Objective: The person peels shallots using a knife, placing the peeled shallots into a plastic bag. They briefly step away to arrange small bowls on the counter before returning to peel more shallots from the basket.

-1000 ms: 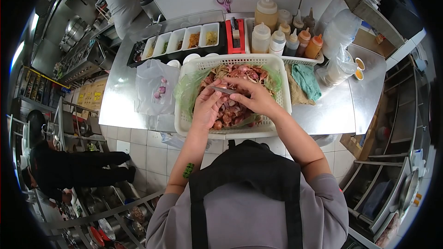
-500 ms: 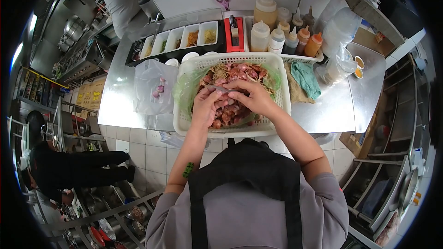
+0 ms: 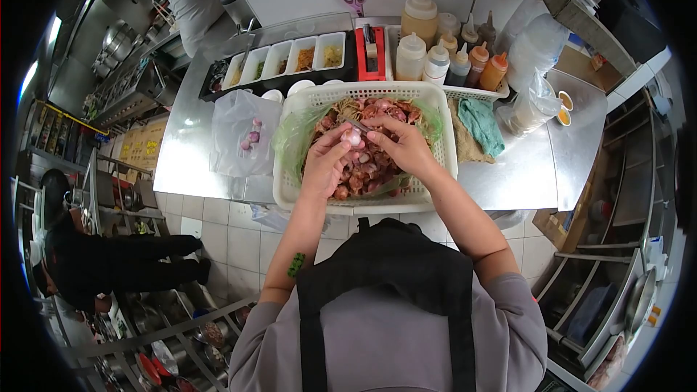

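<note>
Over a white plastic basket (image 3: 290,192), my left hand (image 3: 325,165) pinches a pale, pinkish shallot (image 3: 353,136) between thumb and fingers. My right hand (image 3: 404,149) is closed on a small knife (image 3: 357,125). Its short grey blade lies against the top of the shallot, and its handle is hidden in my fingers. Below both hands, unpeeled red-brown shallots (image 3: 356,183) fill a green plastic bag (image 3: 290,147) that lines the basket. Left of the basket, several purple shallots (image 3: 251,138) rest in a clear plastic bag (image 3: 229,156).
Behind the basket stand a topping tray (image 3: 301,58), a red holder (image 3: 370,65) and several squeeze bottles (image 3: 410,58). A green cloth (image 3: 479,127) lies to the right on the steel table (image 3: 526,174). Another person in black (image 3: 131,258) is at the far left.
The shallot has turned up and shows its pale side between my fingers. The blade has moved slightly up and right, with my right hand shifting a little.
</note>
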The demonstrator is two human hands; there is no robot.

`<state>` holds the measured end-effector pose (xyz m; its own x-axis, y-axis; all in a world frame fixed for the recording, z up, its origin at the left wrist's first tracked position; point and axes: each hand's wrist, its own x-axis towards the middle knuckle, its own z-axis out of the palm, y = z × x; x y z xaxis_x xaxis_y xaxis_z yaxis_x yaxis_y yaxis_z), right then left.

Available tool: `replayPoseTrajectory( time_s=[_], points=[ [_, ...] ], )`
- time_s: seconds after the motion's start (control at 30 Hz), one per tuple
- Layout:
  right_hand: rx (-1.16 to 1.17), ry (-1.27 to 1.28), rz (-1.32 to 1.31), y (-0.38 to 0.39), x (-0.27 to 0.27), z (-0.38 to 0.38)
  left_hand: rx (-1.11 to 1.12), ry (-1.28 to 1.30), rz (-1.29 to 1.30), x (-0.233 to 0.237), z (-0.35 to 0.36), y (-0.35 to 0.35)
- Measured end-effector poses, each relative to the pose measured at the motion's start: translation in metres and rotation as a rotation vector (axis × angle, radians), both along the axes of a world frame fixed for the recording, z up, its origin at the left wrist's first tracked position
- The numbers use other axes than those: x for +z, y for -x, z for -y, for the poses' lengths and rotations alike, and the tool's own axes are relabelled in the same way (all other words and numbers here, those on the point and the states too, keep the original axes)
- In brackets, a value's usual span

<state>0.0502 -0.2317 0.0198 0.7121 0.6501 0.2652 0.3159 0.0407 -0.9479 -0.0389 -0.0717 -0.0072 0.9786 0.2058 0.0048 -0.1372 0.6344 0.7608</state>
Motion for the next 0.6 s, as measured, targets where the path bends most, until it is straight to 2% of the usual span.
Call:
replayPoseTrajectory(
  time_s=[0.1,0.17,0.27,0.4,0.47,0.6],
  points=[
    [-0.030,0.025,0.071,0.000,0.000,0.002,0.014,-0.006,0.001,-0.002,-0.001,0.000],
    [0.060,0.054,-0.061,0.001,0.007,0.006,0.031,-0.016,-0.013,-0.003,-0.002,-0.001],
    [0.138,-0.027,0.079,0.005,0.008,0.004,0.078,-0.014,-0.023,-0.004,-0.001,-0.001],
    [0.183,0.055,0.007,0.007,0.011,0.005,0.088,-0.048,-0.024,-0.005,-0.001,-0.001],
    [0.146,0.052,0.176,0.005,0.003,0.003,0.082,-0.055,-0.024,-0.007,-0.002,-0.001],
    [0.096,0.005,0.233,0.007,0.001,-0.001,0.093,-0.101,-0.031,-0.007,-0.001,0.000]
  ],
)
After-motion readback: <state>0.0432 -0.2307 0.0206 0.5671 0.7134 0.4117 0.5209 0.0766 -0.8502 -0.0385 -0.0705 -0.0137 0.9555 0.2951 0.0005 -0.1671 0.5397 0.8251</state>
